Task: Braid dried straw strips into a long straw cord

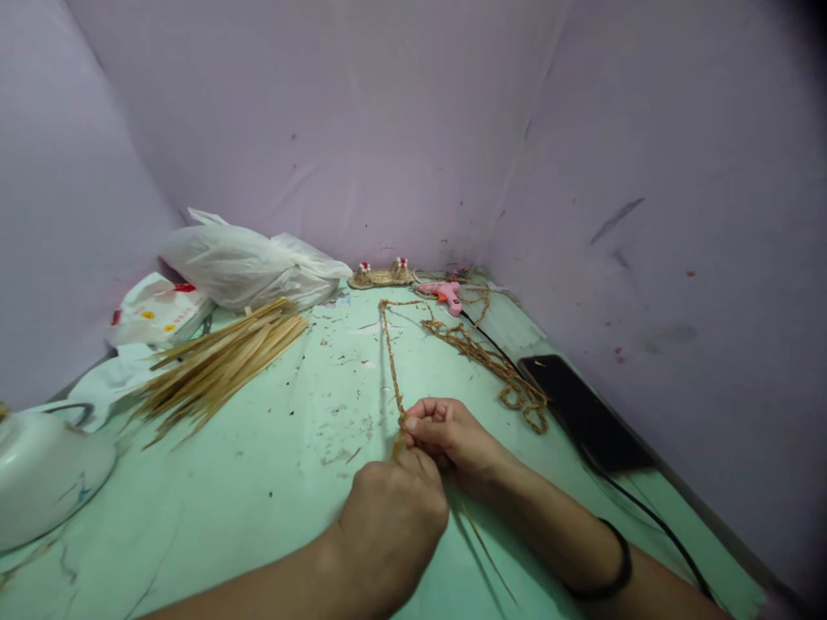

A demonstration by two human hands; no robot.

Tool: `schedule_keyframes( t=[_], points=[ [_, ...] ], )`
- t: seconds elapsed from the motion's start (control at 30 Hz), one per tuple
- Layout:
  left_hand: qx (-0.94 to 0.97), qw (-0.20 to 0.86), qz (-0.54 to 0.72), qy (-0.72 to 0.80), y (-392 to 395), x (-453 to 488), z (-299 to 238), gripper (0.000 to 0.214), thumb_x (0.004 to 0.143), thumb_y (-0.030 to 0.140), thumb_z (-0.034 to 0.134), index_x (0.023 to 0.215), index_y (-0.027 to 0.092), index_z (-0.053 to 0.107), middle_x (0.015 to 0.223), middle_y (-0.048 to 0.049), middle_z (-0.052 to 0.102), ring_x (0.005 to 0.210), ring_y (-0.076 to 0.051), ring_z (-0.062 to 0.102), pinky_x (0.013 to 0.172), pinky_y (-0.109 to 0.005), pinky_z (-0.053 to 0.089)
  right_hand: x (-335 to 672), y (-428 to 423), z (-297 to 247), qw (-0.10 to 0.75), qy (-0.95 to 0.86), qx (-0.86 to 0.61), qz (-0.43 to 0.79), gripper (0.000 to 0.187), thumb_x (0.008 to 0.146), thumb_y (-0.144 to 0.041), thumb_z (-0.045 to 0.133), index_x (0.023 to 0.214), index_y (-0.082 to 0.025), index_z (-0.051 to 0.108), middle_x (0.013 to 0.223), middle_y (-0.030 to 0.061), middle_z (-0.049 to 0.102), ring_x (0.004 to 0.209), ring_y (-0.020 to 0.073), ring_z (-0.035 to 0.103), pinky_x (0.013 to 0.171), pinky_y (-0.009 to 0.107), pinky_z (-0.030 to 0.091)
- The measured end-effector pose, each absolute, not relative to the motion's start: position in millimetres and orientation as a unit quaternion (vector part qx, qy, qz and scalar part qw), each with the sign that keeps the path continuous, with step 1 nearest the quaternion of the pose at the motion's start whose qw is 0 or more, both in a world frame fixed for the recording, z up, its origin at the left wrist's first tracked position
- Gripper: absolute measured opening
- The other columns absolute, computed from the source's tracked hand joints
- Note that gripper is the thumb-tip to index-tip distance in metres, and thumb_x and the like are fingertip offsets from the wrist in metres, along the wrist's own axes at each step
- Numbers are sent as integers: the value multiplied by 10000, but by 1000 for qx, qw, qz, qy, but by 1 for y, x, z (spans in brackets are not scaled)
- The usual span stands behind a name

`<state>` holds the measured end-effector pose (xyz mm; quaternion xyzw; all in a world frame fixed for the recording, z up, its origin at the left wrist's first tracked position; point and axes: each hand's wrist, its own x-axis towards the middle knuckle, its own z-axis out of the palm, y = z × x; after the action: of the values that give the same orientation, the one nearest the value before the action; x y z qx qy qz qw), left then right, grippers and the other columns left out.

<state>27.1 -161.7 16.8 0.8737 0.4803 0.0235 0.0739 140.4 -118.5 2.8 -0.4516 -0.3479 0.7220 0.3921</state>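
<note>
A thin brown braided straw cord [392, 357] runs up the table from my hands, bends at the far end and joins a loose heap of braid [475, 351] on the right. My right hand [445, 430] pinches the near end of the cord between thumb and fingers. Just below and left of it, my left hand [394, 521] is closed on the straw strands at the braid's end; its fingertips are mostly hidden behind the knuckles. A loose straw strand [484, 547] sticks out below my right hand, toward the front.
Dry straw strips [223, 366] lie at left, near a white bowl [55, 474], a tissue pack [161, 310] and a white plastic bag [251, 258]. A woven straw piece [380, 276] and a pink glue gun [444, 294] are at the back. A phone [585, 413] and black cable [652, 512] lie right.
</note>
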Motion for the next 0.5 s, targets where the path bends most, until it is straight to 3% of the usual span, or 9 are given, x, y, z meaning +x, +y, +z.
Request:
schedule_keyframes(
  t=[0.07, 0.17, 0.3, 0.37, 0.5],
  points=[
    [855, 135, 69, 496, -150, 17, 30, 207, 725, 199, 442, 663, 125, 626, 547, -81, 564, 455, -129, 470, 442, -234, 257, 141, -118, 4, 397, -352, -450, 718, 227, 502, -227, 686, 596, -129, 503, 449, -36, 535, 316, 9, 290, 341, 182, 128],
    [764, 231, 197, 568, -127, 3, 48, 310, 722, 345, 475, 504, 139, 551, 435, -19, 473, 413, -87, 398, 438, -224, 250, 142, -117, 4, 399, -364, -439, 718, 221, 512, -236, 682, 593, -127, 507, 458, -33, 542, 312, 5, 291, 339, 177, 136],
    [564, 559, 192, 577, -108, -1, 49, 189, 638, 294, 552, 738, 134, 568, 481, 25, 508, 335, -61, 376, 357, -195, 241, 142, -117, 2, 405, -363, -434, 718, 265, 505, -270, 701, 627, -131, 511, 499, -13, 579, 352, 37, 406, 371, 174, 241],
    [486, 673, 158, 534, -106, 1, 41, 212, 597, 272, 583, 745, 123, 552, 530, 6, 553, 315, -48, 374, 327, -184, 243, 142, -117, 0, 405, -367, -433, 717, 276, 509, -280, 701, 643, -138, 506, 458, -20, 558, 379, 66, 454, 400, 184, 283],
    [456, 691, 187, 529, -106, 4, 29, 192, 582, 285, 599, 615, 107, 537, 537, -14, 564, 320, -36, 384, 315, -173, 277, 144, -115, 0, 414, -401, -450, 682, 235, 511, -241, 689, 628, -136, 514, 465, -20, 558, 421, 73, 475, 438, 191, 312]
  ],
)
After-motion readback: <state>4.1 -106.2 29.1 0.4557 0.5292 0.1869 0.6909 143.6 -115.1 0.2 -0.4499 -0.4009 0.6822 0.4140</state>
